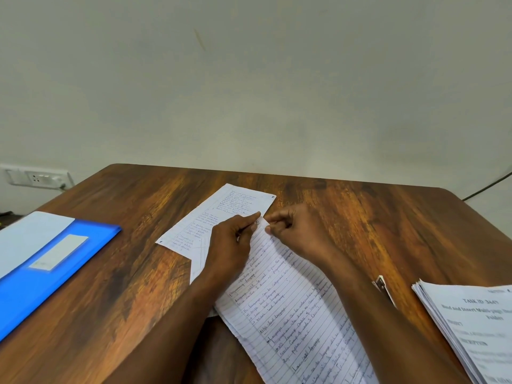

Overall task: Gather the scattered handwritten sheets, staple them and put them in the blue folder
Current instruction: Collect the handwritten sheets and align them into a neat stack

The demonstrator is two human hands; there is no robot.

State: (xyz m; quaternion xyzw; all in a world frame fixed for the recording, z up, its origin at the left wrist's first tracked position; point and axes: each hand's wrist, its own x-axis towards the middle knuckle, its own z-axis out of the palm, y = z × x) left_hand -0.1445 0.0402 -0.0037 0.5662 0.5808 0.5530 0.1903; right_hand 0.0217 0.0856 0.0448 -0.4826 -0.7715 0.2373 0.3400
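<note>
The fingers of my left hand [231, 239] and right hand [297, 231] pinch the far corner of a lined handwritten sheet [293, 314] over the worktop [360, 217], its near end cut off, partly hiding another sheet [219, 212]; the blue folder [52, 261] lies left.

Single head-worn view, looking forward and down from the near edge of the wooden table [346, 217], close above it, facing the pale wall [249, 92] behind its far edge.
</note>
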